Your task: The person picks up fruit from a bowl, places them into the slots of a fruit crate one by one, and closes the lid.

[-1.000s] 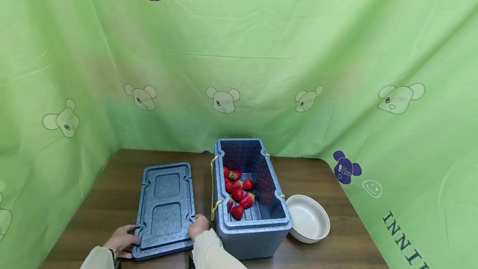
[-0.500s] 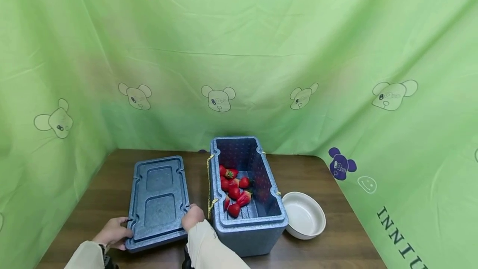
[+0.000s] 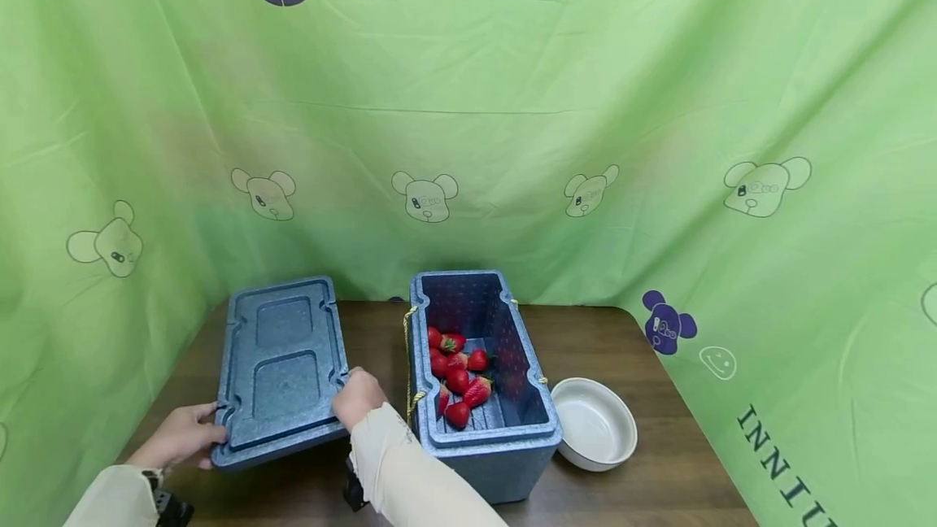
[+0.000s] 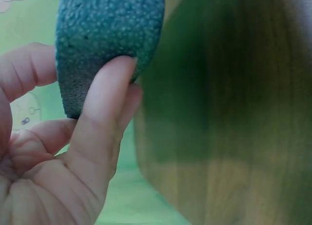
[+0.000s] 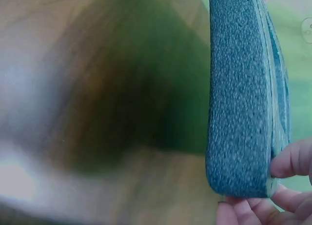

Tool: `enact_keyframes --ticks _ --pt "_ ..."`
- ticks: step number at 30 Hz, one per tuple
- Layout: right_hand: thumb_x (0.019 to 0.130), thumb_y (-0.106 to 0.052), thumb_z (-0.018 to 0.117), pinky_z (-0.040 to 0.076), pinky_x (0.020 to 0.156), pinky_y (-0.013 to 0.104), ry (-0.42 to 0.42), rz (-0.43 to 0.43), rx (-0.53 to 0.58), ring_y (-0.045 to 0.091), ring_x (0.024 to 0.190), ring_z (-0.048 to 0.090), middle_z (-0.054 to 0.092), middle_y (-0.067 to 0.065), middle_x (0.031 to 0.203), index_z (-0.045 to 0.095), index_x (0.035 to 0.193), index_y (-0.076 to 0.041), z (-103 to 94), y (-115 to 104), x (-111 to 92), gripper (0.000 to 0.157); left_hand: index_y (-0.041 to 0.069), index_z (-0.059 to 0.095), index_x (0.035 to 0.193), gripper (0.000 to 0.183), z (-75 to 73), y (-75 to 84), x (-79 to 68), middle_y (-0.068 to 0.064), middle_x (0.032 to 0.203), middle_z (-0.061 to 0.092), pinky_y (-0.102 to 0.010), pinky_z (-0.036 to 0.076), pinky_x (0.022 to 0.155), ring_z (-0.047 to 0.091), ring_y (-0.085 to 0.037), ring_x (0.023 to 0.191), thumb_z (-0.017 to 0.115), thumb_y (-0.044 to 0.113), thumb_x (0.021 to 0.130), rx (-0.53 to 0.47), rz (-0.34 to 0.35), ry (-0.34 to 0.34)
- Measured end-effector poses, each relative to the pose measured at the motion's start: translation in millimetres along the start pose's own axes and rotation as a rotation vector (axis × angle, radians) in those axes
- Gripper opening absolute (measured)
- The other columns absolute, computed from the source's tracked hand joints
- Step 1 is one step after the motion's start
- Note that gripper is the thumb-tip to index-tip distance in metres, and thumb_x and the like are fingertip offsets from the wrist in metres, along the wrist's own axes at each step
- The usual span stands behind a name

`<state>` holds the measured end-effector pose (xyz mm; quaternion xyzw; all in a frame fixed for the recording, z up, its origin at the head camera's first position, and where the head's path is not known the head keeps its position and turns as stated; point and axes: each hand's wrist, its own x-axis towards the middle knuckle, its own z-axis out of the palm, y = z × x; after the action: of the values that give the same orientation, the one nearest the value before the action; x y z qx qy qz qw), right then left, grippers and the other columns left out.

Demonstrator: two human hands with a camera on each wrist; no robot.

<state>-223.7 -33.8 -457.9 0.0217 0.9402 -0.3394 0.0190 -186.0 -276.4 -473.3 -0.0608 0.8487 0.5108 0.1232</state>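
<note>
A blue foam lid (image 3: 285,368) is held off the table at the left, tilted, its recessed face toward the head camera. My left hand (image 3: 183,433) grips the lid's near left edge; the left wrist view shows thumb and fingers around the foam rim (image 4: 107,44). On the opposite edge my right hand (image 3: 359,397) pinches the lid, and the right wrist view shows its fingertips (image 5: 292,159) at a rounded corner. Right of the lid stands the matching blue foam box (image 3: 490,462), uncovered, with several strawberries (image 3: 457,381) on its floor.
A white bowl (image 3: 594,425) sits against the right side of the box. Yellow cord (image 3: 408,364) hangs along the box's left wall. The brown wooden table (image 3: 629,364) is backed by a green printed cloth (image 3: 505,153).
Both hands have raised the lid from the table and carried it to the left, tilting it. The box, strawberries and bowl have stayed in place; the head view has shifted slightly.
</note>
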Motion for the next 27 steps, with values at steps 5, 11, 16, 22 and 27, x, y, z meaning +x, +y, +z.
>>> enact_keyframes --ticks 5,11,16,22,27 --pt "0.077 -0.012 0.068 0.046 0.056 0.032 -0.052 -0.048 -0.026 0.015 0.06 0.053 0.059 0.003 0.068 0.061 0.081 -0.007 -22.7 -15 2 0.009 -0.029 0.017 0.132 0.069 -11.4 10.7 -4.0 -0.024 0.084 0.065 -0.033 0.056 0.054 0.064 -0.02 0.058 0.053 -0.002 0.079 0.024 0.024 -0.002" --pt "0.078 -0.016 0.068 0.041 0.052 0.029 -0.098 -0.104 -0.096 0.013 0.056 0.046 0.053 -0.002 0.064 0.058 0.073 -0.012 -50.9 -28 11 0.011 -0.023 0.013 0.138 0.069 -21.9 29.4 -10.5 -0.015 0.084 0.066 -0.032 0.055 0.055 0.062 -0.015 0.059 0.05 0.0 0.084 -0.035 0.055 0.015" --pt "0.078 -0.02 0.067 0.034 0.047 0.025 -0.142 -0.159 -0.137 0.011 0.052 0.038 0.041 -0.005 0.057 0.044 0.058 -0.016 -78.4 -33 19 0.031 -0.021 0.013 0.14 0.067 -22.9 47.7 -13.1 -0.026 0.093 0.066 -0.032 0.056 0.059 0.065 -0.016 0.063 0.047 0.003 0.088 -0.064 0.076 0.034" --pt "0.081 -0.02 0.066 0.028 0.048 0.022 -0.192 -0.235 -0.123 0.009 0.052 0.031 0.038 -0.007 0.058 0.05 0.064 -0.012 -119.7 -33 23 0.024 -0.018 0.009 0.142 0.066 -13.7 67.9 -16.6 -0.023 0.088 0.067 -0.033 0.057 0.064 0.066 -0.015 0.066 0.045 0.002 0.09 -0.158 0.067 0.004" --pt "0.081 -0.024 0.065 0.041 0.057 0.026 -0.168 -0.249 -0.152 0.011 0.067 0.051 0.065 -0.003 0.091 0.067 0.112 -0.01 -150.6 -25 17 0.034 -0.015 0.009 0.144 0.064 -4.1 86.1 -20.1 -0.013 0.091 0.069 -0.031 0.056 0.063 0.066 -0.013 0.065 0.045 -0.001 0.093 -0.256 0.125 -0.013"
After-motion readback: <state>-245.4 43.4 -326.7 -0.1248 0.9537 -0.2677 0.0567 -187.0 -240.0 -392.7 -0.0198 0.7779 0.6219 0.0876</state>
